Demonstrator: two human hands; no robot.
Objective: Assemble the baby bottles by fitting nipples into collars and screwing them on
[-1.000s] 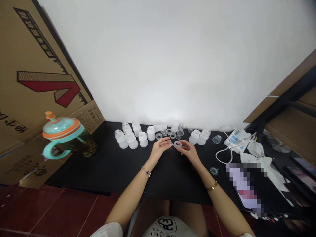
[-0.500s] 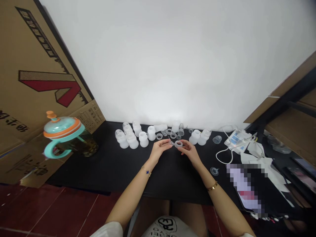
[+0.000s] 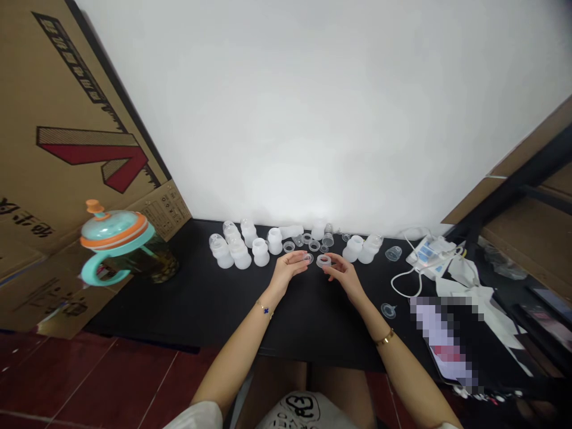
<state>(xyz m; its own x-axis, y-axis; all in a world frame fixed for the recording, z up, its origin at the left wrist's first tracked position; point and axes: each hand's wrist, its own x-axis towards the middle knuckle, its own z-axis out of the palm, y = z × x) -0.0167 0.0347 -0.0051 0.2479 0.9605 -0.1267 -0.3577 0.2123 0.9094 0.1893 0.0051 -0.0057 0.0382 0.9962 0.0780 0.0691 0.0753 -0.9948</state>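
Observation:
Near the middle of the black table, my left hand [image 3: 286,271] pinches a clear nipple [image 3: 308,258]. Across a small gap, my right hand [image 3: 344,274] grips a translucent ring [image 3: 323,261] by its right side. Behind my hands lie several loose rings, one of them a ring [image 3: 289,246], and small clear caps such as a cap [image 3: 328,239]. Several white bottles with clear tops, such as a bottle [image 3: 240,256], stand to the left. An open white bottle [image 3: 260,252] stands beside them. To the right is another open bottle [image 3: 354,248].
A teal and orange jug [image 3: 116,238] stands at the left by cardboard [image 3: 67,149]. On the right are a clear cap [image 3: 394,254], a clear nipple [image 3: 388,310], a white device with a cable [image 3: 429,255], papers and a blurred-out flat item [image 3: 447,345].
My hands have drawn slightly apart, widening the gap between the nipple and the ring. The ring is now tilted more upright, showing its side.

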